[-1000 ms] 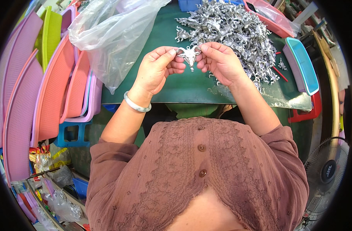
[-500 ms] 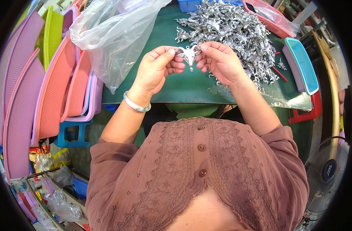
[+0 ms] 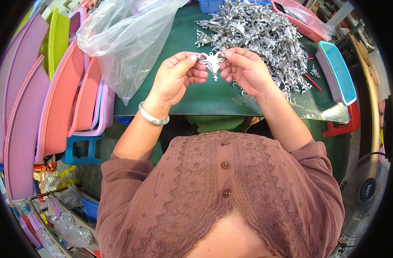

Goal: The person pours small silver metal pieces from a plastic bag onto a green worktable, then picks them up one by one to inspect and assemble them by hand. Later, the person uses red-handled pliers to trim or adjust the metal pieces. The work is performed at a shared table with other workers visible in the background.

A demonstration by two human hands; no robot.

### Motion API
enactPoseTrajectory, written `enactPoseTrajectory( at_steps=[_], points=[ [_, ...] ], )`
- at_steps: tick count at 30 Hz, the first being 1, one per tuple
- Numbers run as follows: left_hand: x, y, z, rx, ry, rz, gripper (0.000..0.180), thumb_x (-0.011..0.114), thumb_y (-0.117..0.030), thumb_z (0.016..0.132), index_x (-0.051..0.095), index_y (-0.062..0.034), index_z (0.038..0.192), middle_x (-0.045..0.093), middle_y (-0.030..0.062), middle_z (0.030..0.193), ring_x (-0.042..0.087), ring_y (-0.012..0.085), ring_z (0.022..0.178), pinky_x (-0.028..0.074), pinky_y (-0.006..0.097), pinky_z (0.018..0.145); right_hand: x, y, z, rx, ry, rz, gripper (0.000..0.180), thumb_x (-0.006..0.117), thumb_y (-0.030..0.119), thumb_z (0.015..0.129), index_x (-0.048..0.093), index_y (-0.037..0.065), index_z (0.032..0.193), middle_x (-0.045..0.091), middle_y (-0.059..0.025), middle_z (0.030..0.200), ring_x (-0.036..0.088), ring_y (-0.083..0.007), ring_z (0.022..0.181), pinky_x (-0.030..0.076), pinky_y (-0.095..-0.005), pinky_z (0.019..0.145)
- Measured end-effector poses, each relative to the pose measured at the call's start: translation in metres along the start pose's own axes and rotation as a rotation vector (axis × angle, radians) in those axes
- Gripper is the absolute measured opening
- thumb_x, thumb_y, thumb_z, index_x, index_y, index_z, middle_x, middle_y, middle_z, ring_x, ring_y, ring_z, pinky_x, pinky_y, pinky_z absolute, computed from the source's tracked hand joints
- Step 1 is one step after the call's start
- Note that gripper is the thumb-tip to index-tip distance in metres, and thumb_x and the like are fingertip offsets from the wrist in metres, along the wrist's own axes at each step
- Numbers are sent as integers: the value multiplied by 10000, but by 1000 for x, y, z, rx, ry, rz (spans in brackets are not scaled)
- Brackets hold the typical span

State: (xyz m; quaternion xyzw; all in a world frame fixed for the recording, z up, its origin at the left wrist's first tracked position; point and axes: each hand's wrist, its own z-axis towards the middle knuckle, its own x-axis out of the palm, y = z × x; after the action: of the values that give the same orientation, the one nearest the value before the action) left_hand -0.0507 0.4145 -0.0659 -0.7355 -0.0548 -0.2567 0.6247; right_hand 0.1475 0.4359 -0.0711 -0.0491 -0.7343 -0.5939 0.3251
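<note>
Between my two hands hangs a silver ram's-head pendant (image 3: pixel 212 63) with curled horns, a small loop on top and its narrow muzzle pointing down. My left hand (image 3: pixel 178 77) pinches one horn between thumb and fingers; a pale bangle circles that wrist. The other horn is pinched by my right hand (image 3: pixel 247 71). Both hands are raised over the near part of the green table (image 3: pixel 179 103). Just beyond my right hand lies a large heap of similar silver castings (image 3: pixel 265 34), partly hidden by that hand.
A clear plastic bag (image 3: pixel 127 51) lies on the table's left. Stacked orange and purple baskets (image 3: pixel 61 103) stand further left. A teal-lined basket (image 3: pixel 337 73), a red stick (image 3: pixel 312 81) and a loose casting (image 3: pixel 315 71) are at the right. A fan (image 3: pixel 364 193) stands lower right.
The pendant has shifted very slightly downward and to the right, still held by both horns. My hands have otherwise barely moved.
</note>
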Motion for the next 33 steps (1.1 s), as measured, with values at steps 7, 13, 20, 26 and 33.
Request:
enactPoseTrajectory(
  at_steps=[7,13,20,26,33],
  points=[
    [0,1,2,-13,-1,-8,172,456,-164,879,548,-29,932,598,58,794,584,140,689,485,274,656,-1,0,-1,16,-4,16,137,529,127,839,554,-1,880,597,-100,721,593,-175,594,467,-244,506],
    [1,1,2,-18,-3,-19,172,454,-164,880,548,-29,930,599,58,794,585,141,692,486,273,651,-2,-1,0,0,3,18,133,532,122,837,551,-1,885,597,-100,723,594,-174,596,467,-241,508],
    [3,9,4,-55,30,-80,186,454,-169,883,529,-22,968,592,80,844,600,169,735,496,287,671,-3,0,5,-61,8,-29,121,524,120,845,556,13,893,598,-88,743,585,-153,614,465,-237,530],
    [14,11,5,-91,143,-52,142,505,-81,849,519,-7,970,602,100,861,605,168,738,505,289,681,-3,9,12,-125,11,-81,152,508,126,858,551,14,951,598,-71,769,574,-137,650,455,-235,561],
    [21,4,13,-22,57,-25,148,517,-73,841,508,10,964,603,101,832,605,168,711,515,276,656,3,23,15,-136,-12,-112,176,506,168,860,552,16,938,602,-82,779,558,-129,608,445,-235,560]
  ],
)
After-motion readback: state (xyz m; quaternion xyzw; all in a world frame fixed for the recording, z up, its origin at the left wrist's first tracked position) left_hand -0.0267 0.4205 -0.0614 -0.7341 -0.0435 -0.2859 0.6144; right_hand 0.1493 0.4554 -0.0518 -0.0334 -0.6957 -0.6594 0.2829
